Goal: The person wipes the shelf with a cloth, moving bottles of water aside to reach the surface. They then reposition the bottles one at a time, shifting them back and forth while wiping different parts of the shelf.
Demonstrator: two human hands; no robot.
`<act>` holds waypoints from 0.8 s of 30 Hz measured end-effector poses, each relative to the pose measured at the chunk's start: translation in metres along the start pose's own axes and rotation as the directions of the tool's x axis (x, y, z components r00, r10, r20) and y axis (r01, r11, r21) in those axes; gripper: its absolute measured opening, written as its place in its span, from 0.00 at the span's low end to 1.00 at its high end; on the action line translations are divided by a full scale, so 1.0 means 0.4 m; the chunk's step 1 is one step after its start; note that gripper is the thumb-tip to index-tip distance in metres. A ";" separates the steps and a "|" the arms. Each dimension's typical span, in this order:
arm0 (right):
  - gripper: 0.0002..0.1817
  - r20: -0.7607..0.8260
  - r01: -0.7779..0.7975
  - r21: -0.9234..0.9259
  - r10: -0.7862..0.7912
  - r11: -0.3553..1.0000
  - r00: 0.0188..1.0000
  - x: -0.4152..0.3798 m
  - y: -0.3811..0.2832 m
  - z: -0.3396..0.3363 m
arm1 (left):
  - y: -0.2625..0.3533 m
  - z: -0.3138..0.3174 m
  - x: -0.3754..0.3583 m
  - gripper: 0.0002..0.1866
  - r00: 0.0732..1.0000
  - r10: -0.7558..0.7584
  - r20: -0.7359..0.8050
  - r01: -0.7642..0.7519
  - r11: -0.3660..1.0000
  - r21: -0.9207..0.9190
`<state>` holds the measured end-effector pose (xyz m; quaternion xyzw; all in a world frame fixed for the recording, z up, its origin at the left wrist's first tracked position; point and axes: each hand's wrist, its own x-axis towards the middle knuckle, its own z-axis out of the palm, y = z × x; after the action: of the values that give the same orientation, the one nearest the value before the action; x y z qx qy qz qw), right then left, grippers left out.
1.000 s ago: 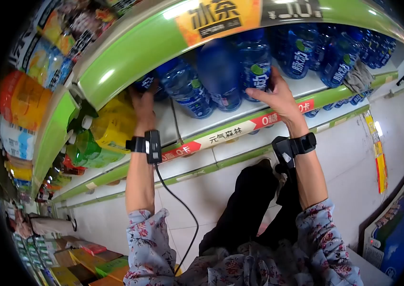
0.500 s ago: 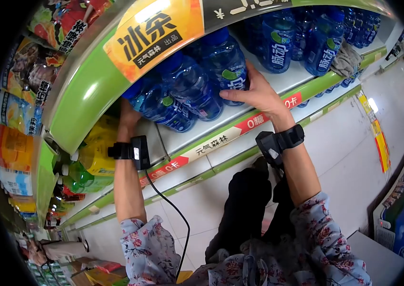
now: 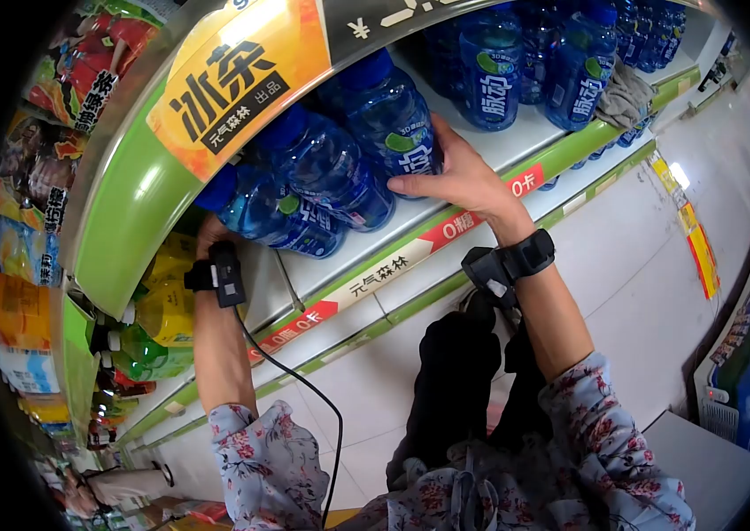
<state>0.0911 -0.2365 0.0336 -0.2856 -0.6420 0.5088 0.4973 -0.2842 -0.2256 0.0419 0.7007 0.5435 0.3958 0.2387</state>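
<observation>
My right hand (image 3: 468, 181) grips a blue drink bottle (image 3: 386, 115), thumb across its front and fingers on its far right side. Left of that bottle stand two more of the same kind, a middle bottle (image 3: 326, 164) and a leftmost, tilted bottle (image 3: 273, 212). Beside the leftmost one is my left hand (image 3: 210, 234); its fingers are hidden behind the bottle and the shelf edge, so its hold does not show. All three bottles rest at the front of a white shelf (image 3: 269, 283).
More blue bottles (image 3: 490, 75) stand to the right, with a grey cloth (image 3: 627, 97) by them. A curved sign panel (image 3: 238, 80) overhangs the shelf. Yellow bottles (image 3: 167, 314) and green bottles (image 3: 149, 352) sit lower left. A cable (image 3: 335, 407) hangs from my left wrist.
Both hands and the shelf have shifted left in view as the camera turned. My left hand sits slightly lower beside the leftmost bottle. My right hand stays on its bottle.
</observation>
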 end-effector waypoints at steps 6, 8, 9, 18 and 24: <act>0.51 -0.015 0.001 -0.007 -0.001 1.000 1.000 -0.003 -0.003 0.006 | -0.005 0.012 -0.014 0.24 0.999 -0.045 0.009 0.046 0.998 -0.045; 0.52 -0.025 0.032 -0.015 -0.032 0.999 0.999 -0.003 0.005 0.011 | -0.007 0.017 -0.019 0.24 0.998 -0.058 0.009 0.059 0.996 -0.068; 0.52 -0.037 0.026 -0.030 -0.027 0.999 0.999 -0.006 0.010 0.014 | -0.008 0.021 -0.017 0.24 0.998 -0.068 0.006 0.068 0.995 -0.079; 0.55 -0.044 0.030 -0.063 -0.033 0.998 0.998 -0.003 0.021 0.014 | 0.008 0.013 0.033 0.23 0.989 -0.151 0.003 0.147 0.958 -0.247; 0.53 -0.052 -0.016 -0.069 0.013 0.997 0.999 -0.009 0.013 0.016 | 0.016 -0.006 0.064 0.23 0.980 -0.196 0.012 0.187 0.914 -0.361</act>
<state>0.0858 -0.2401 0.0275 -0.3204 -0.6441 0.4823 0.4999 -0.2800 -0.2033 0.0559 0.5834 0.5307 0.4721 0.3939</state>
